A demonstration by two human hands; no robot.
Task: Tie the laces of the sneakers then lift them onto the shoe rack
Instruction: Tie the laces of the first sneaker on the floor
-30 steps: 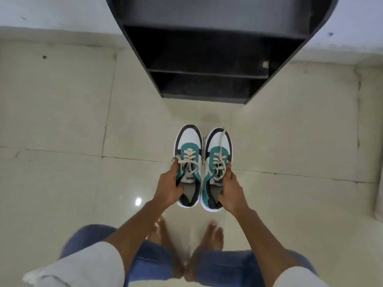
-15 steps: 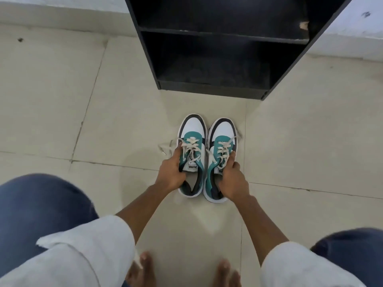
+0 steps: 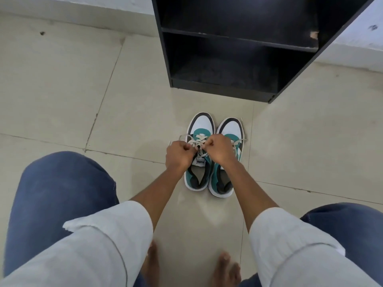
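Sneakers (image 3: 214,154) sit side by side on the pale tiled floor (image 3: 83,100), toes pointing at the black shoe rack (image 3: 238,46), and that rack is our landmark. Its open shelves stand just beyond the toes, a strip of bare tile between the rack's bottom edge and the pair, nothing lying in that gap. A white wall base (image 3: 72,9) runs off to the left side of the rack. On the near side of the pair, away from the rack, two knees in blue jeans (image 3: 62,193) spread wide, white sleeves (image 3: 107,235) rolled up at the forearms, bare toes (image 3: 226,268) at the bottom edge.

Now the hands. Both hover over the left sneaker (image 3: 200,152), the one further from the rack's right wall. Left hand (image 3: 180,155) is curled into a fist, fingers pinching a strand of the cream laces (image 3: 199,140). Right hand (image 3: 219,151) is curled too, fingers closed on the other strand, its wrist crossing over the right sneaker (image 3: 227,156) and hiding its tongue. The laces stretch taut between the two fists above the tongue label. One loose lace end trails onto the tile to the left, another pokes out beside the right sneaker's toe.
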